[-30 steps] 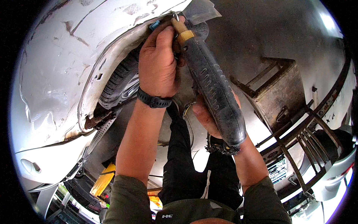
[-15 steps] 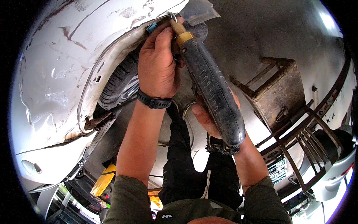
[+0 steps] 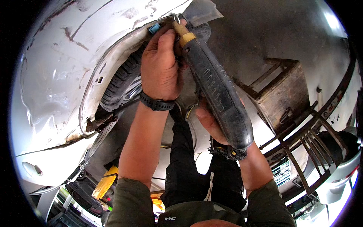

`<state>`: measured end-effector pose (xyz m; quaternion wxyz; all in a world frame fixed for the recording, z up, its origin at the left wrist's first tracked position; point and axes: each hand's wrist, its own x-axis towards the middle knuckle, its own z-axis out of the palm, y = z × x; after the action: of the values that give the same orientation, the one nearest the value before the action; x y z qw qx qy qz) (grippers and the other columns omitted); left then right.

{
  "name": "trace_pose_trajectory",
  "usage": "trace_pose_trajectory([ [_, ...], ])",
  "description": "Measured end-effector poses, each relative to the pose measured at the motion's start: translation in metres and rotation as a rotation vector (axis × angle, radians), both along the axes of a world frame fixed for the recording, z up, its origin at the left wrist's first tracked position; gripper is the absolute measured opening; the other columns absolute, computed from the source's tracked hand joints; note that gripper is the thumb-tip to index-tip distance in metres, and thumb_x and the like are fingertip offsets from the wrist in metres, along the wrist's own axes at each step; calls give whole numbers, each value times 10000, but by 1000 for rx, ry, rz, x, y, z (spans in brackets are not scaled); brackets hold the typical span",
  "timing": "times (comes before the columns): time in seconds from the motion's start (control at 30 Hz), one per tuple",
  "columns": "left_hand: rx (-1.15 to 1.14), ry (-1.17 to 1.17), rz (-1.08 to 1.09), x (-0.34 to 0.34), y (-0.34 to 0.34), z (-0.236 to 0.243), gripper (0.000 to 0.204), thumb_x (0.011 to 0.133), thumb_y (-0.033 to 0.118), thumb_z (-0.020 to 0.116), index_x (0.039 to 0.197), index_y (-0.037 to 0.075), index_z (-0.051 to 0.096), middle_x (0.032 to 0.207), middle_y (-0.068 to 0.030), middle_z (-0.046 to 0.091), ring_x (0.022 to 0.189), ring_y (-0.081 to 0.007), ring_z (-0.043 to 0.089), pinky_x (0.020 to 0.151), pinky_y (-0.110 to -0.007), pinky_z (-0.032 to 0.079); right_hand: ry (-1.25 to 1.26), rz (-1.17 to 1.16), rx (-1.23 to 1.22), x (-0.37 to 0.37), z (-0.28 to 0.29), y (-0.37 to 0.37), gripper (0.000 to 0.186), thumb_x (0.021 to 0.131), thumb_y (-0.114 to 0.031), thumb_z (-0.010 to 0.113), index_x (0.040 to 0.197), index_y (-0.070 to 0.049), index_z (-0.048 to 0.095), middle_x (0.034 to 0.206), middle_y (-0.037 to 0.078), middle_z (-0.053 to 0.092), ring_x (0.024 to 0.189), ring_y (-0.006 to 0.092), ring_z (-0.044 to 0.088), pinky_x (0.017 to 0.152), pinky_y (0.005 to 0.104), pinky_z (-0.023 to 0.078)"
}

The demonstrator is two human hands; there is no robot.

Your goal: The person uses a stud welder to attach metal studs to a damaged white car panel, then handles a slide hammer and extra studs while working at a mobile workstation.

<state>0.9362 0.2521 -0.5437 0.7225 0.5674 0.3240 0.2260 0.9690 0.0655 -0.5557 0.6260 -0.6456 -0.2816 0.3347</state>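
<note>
Right hand (image 3: pixel 211 123): fingers clamped around black tool (image 3: pixel 215 89), tan tip (image 3: pixel 180 28) near edge of white car panel (image 3: pixel 56 79). Left hand (image 3: pixel 160 72): fingers beside tip, hold unclear. A skidding tip could pinch them.

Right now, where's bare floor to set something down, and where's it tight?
Bare: dark floor at upper right, bordered in view by the grey sheet leftward and rusty metal stand below. Crowded: around the left hand, between the white body panel and black tool, tyre alongside.
</note>
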Motion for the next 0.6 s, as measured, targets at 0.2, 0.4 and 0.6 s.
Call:
trace_pose_trajectory([
  [0.2, -237, -160, -10, -2, 6, -5, 588, 812, -70, 747, 1365, 10, 564, 1274, -110, 661, 1115, -206, 645, 976, -301, 510, -22, -11, 9, 0, -3, -3, 455, 844, -170, 794, 1222, -37, 578, 896, 77, 667, 763, 173, 684, 701, 306, 544],
  [0.4, 69, 55, -68, -1, 2, 3, 547, 833, -78, 725, 1350, 3, 569, 1282, -106, 656, 1105, -190, 643, 944, -296, 526, 20, -51, 30, -1, 3, 0, 433, 840, -156, 795, 1203, -47, 587, 910, 72, 676, 775, 162, 694, 703, 294, 549],
  [0.6, 407, 167, -83, -2, 3, -2, 559, 825, -72, 734, 1351, 5, 563, 1278, -108, 668, 1083, -204, 659, 940, -303, 533, 100, -23, -7, -2, 1, -3, 420, 834, -173, 802, 1177, -54, 591, 923, 63, 681, 776, 161, 699, 704, 292, 554],
])
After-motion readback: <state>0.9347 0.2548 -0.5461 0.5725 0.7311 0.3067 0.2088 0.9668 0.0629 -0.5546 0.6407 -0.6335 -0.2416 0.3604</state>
